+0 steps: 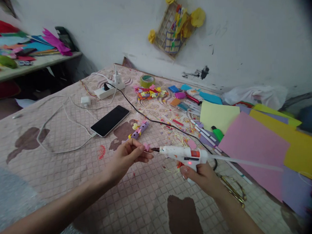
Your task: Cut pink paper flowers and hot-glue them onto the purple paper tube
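Between the thumb and fingers of my left hand (pixel 130 154) is a small pink paper flower (pixel 146 147). My right hand (pixel 201 176) grips the handle of a white glue gun (pixel 179 153), whose red light is lit. The dark nozzle (pixel 155 149) points left and is at or very near the flower; I cannot tell whether they touch. A clear glue stick (pixel 247 162) juts from the gun's back. Just beyond my left hand lies a purple paper roll (pixel 142 129) decorated with pink and yellow flowers.
A phone (pixel 110 121) charges at left, near a white power strip (pixel 109 90). The gun's black cord (pixel 155 122) crosses the table. Paper scraps, green tape (pixel 147 81), gold-handled scissors (pixel 232 189) and coloured sheets (pixel 255 150) lie around. A wall stands behind.
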`<state>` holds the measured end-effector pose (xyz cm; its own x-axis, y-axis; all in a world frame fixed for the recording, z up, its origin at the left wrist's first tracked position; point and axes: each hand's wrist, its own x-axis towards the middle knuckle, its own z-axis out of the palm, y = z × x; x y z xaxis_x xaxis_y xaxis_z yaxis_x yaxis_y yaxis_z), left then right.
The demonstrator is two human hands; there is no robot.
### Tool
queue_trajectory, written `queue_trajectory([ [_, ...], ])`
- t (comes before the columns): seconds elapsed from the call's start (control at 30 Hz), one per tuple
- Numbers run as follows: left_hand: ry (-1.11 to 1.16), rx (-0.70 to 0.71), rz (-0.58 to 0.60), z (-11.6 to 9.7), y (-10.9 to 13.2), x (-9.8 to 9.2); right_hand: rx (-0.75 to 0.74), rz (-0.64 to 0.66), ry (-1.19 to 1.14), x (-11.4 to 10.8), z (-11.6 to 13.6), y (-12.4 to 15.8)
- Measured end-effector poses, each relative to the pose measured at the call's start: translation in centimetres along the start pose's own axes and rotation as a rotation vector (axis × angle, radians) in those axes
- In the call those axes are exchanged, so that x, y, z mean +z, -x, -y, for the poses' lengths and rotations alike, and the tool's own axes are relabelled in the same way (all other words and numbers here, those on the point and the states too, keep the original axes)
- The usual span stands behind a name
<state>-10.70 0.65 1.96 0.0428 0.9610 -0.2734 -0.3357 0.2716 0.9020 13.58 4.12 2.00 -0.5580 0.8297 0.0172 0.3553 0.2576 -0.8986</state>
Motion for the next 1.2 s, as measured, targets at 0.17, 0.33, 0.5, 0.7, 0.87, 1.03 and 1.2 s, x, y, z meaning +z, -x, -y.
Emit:
queue_trajectory([
  [0.17,-0.073,0.022,-0.012,-0.4,0.2,0.3,-0.041,0.002,0.132,0.3,0.5,0.1],
  [0.33,-0.14,0.047,-0.045,-0.7,0.3,0.6,-0.064,-0.003,0.248,0.4,1.0,0.2],
  [0.5,-0.157,0.072,-0.035,-0.5,0.1,0.6,-0.09,-0.023,0.343,0.6,1.5,0.2],
  [0.7,-0.143,0.064,-0.044,-0.7,0.1,0.7,-0.113,-0.038,0.36,0.6,1.5,0.4],
  [0.87,-0.017,0.028,-0.019,-0.4,0.1,0.5,-0.138,-0.081,0.351,0.6,1.1,0.4],
  [1.03,0.134,0.028,0.022,0.0,-0.1,-0.1,-0.141,-0.118,0.308,0.6,0.7,0.4],
  [1.2,0.159,0.021,0.018,0.3,-0.4,-0.7,-0.139,-0.124,0.265,0.6,0.8,0.5],
])
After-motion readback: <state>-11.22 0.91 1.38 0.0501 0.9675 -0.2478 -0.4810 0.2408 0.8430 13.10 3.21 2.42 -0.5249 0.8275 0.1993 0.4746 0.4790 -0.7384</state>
